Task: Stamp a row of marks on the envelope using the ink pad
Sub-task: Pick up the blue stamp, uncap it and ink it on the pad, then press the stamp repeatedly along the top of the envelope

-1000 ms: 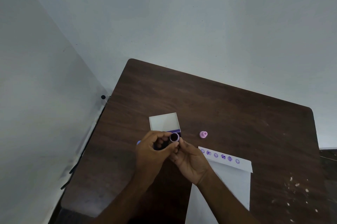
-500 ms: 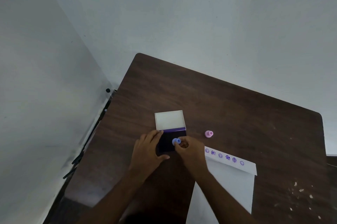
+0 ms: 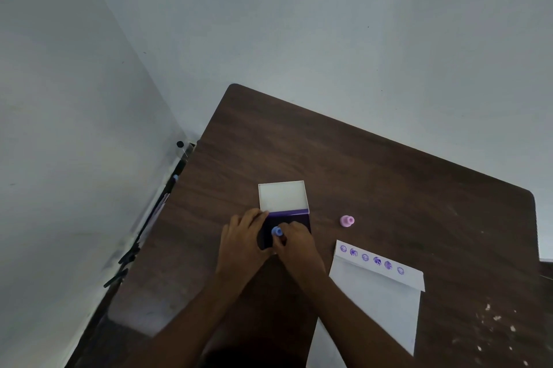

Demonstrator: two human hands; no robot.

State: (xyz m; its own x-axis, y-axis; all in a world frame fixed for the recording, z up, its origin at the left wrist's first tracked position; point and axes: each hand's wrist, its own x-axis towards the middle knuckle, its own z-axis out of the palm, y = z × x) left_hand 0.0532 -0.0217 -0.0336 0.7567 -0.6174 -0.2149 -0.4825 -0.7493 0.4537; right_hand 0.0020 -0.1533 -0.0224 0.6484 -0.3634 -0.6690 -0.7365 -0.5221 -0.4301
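The blue stamp (image 3: pixel 277 231) had been lowered onto the ink pad (image 3: pixel 291 222), pinched by the right hand (image 3: pixel 294 243) for inking; the pad was steadied by the spread left hand (image 3: pixel 244 243).

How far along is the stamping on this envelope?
Done: six purple marks already run along the envelope flap. In hand: the right hand presses a blue stamp into the open ink pad, which the left hand steadies. Left: stamping the bare right end of the flap. A pink stamp lies unused.
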